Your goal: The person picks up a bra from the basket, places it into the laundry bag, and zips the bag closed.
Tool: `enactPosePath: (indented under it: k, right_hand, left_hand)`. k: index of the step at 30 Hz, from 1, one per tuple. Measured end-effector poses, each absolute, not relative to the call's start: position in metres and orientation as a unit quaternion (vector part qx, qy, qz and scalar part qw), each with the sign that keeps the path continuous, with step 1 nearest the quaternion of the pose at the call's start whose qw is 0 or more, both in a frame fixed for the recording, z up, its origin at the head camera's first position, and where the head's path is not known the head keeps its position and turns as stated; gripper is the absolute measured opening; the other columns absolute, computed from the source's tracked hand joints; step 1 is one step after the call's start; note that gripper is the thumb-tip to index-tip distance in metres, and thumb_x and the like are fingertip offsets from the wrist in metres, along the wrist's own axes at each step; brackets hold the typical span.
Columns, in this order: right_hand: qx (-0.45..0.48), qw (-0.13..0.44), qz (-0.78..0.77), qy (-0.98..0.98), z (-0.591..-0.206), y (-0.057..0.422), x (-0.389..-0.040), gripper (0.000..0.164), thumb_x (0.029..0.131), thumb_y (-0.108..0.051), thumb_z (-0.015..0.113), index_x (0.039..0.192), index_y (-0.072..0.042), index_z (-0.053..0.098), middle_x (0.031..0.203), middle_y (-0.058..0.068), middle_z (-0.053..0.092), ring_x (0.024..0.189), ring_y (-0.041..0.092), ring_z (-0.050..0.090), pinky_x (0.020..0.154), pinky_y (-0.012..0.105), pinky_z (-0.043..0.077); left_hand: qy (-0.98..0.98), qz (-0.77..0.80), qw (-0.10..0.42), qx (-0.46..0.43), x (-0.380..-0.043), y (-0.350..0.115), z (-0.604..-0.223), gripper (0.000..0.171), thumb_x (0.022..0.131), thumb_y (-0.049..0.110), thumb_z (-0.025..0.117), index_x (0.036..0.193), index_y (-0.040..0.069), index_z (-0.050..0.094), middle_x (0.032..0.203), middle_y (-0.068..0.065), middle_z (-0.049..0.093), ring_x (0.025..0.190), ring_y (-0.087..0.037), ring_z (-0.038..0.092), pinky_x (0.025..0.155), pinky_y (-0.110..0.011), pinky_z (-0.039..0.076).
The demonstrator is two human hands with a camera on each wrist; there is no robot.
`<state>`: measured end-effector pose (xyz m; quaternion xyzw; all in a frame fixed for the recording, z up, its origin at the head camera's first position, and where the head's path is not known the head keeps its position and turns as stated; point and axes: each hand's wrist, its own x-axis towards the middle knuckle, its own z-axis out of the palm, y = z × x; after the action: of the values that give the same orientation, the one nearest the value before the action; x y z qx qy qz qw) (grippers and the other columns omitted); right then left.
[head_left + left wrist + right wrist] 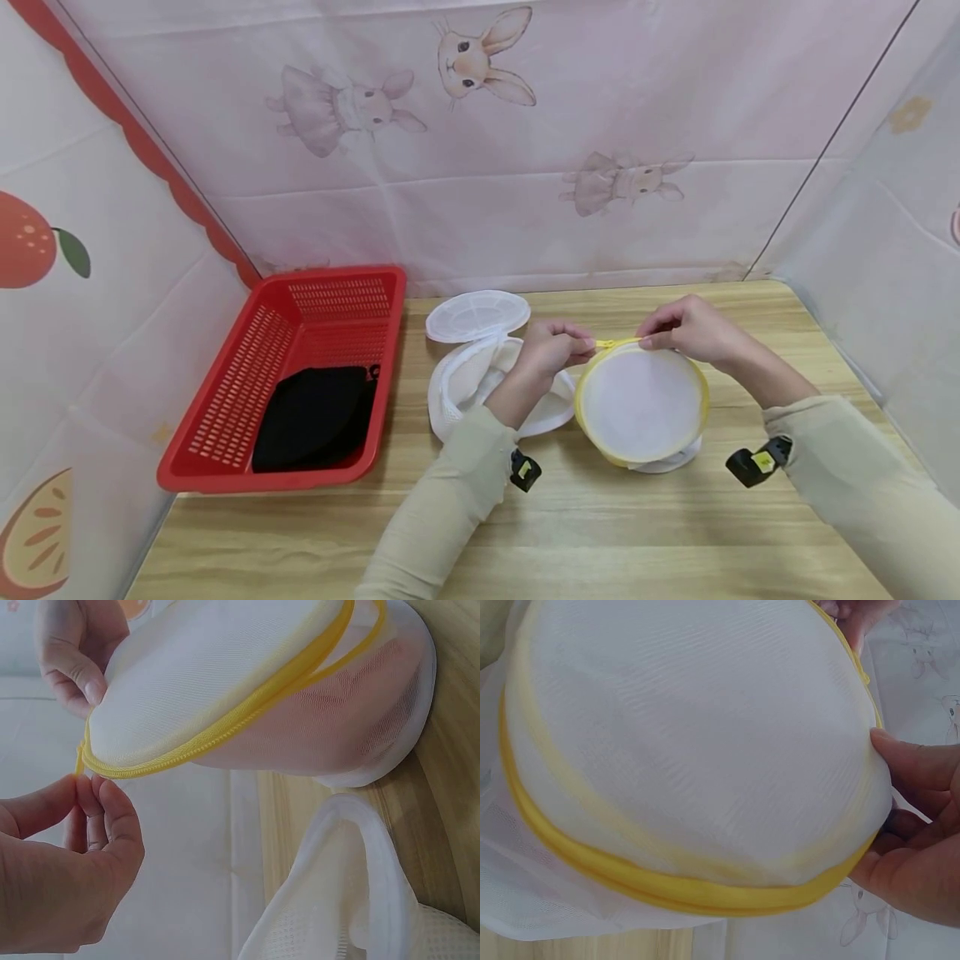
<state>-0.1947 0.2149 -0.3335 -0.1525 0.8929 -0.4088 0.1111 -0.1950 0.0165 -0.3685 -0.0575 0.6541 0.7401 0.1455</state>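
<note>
A round white mesh laundry bag with yellow zipper trim is held up and tilted, its flat lid toward the head camera. Something pinkish shows through its mesh side in the left wrist view. My left hand pinches the yellow zipper pull between thumb and fingertips at the bag's far edge. Just beside it, my right hand grips the lid's rim, thumb on top and fingers beneath. In the right wrist view, the yellow trim curves around the lid.
Behind my left forearm lies a second, white mesh bag, its oval lid flipped back. At the left stands a red plastic basket with a folded black item inside. Printed cloth walls enclose the wooden table.
</note>
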Motion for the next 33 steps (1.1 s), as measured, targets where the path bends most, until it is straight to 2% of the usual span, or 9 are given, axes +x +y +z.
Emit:
enactPosePath:
  k: [7,13,25,33]
  right_hand:
    - [-0.128,0.105,-0.411,0.897,-0.337,0.214,-0.194,0.013,0.08,-0.003,0.067,0.089,0.006,0.067,0.085,0.011,0.064,0.074,0.017,0.052,0.057,0.026,0.046]
    - [-0.107,0.106,-0.411,0.899,-0.337,0.216,-0.194,0.016,0.082,-0.004,0.066,0.092,0.008,0.066,0.085,0.01,0.062,0.073,0.018,0.05,0.058,0.027,0.046]
    - [-0.053,0.112,-0.461,0.879,-0.342,0.239,-0.199,0.026,0.084,-0.005,0.063,0.1,0.014,0.06,0.083,0.003,0.06,0.071,0.014,0.053,0.062,0.026,0.049]
    - [-0.033,0.117,-0.5,0.857,-0.346,0.25,-0.198,0.029,0.084,-0.003,0.062,0.103,0.018,0.058,0.08,-0.001,0.059,0.066,0.01,0.054,0.059,0.024,0.05]
  left_hand:
    - [0.645,0.748,0.144,-0.062,-0.195,0.017,-0.37,0.008,0.077,-0.015,0.059,0.085,-0.014,0.061,0.071,-0.012,0.061,0.055,-0.011,0.058,0.067,-0.027,0.054]
    - [0.646,0.746,0.149,-0.068,-0.197,0.014,-0.372,0.013,0.078,-0.013,0.059,0.091,-0.015,0.06,0.071,-0.009,0.061,0.058,-0.011,0.058,0.068,-0.026,0.054]
    - [0.631,0.755,0.144,-0.104,-0.203,0.0,-0.382,0.017,0.077,-0.016,0.055,0.094,-0.016,0.059,0.065,-0.007,0.059,0.059,-0.012,0.058,0.069,-0.026,0.054]
    - [0.634,0.75,0.157,-0.104,-0.204,-0.004,-0.381,0.014,0.079,-0.015,0.055,0.092,-0.014,0.059,0.067,-0.008,0.06,0.06,-0.013,0.059,0.07,-0.027,0.054]
